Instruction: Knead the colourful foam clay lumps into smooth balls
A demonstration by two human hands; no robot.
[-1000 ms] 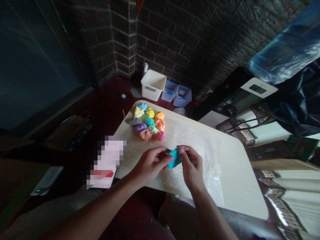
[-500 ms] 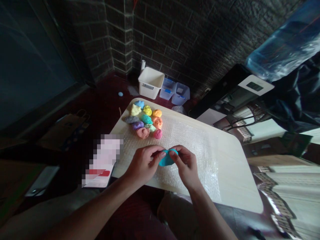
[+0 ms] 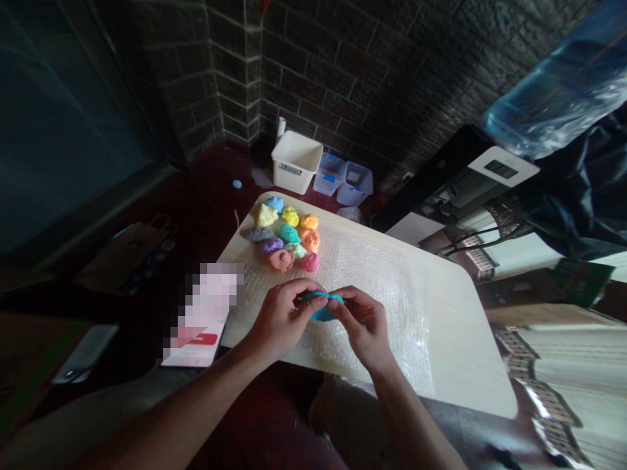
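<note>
My left hand (image 3: 281, 318) and my right hand (image 3: 361, 323) meet over the near part of a small white table (image 3: 455, 339). Both pinch a teal lump of clay (image 3: 321, 305) between thumbs and fingers, holding it just above a sheet of bubble wrap (image 3: 377, 287). The fingers of both hands are curled closed on the clay, which looks flattened and partly hidden by them. At the table's far left corner lies a cluster of several coloured clay lumps (image 3: 287, 236): yellow, orange, purple, pink, teal and blue.
A white basket (image 3: 296, 161) and two clear bins (image 3: 345, 181) stand on the floor against the brick wall beyond the table. A paper bag (image 3: 130, 251) lies on the floor at left. A blurred-out card (image 3: 203, 313) sits beside the table's left edge. My knees are under the table.
The teal clay has turned from a tilted slab seen side-on to a flatter piece held level, and both hands have closed in more tightly around it. The view shifted slightly.
</note>
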